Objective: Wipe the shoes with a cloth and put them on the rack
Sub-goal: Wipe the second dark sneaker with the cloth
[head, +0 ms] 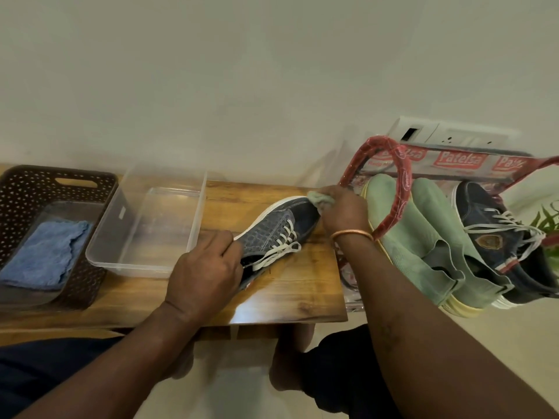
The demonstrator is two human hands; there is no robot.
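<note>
Left hand (pixel 208 267) on denim shoe (pixel 278 228); right hand (pixel 341 211) with green cloth (pixel 320 198)

Plain off-white wall (pixel 242 71), wood bench (pixel 287 282), pale tile floor (pixel 514 343), wall switch panel (pixel 447 136) at rt

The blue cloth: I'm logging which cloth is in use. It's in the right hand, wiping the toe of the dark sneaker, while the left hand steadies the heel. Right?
Not quite. The head view shows the right hand wiping the dark sneaker with a pale green cloth. The blue cloth lies in the brown basket. The left hand does steady the heel.
</note>
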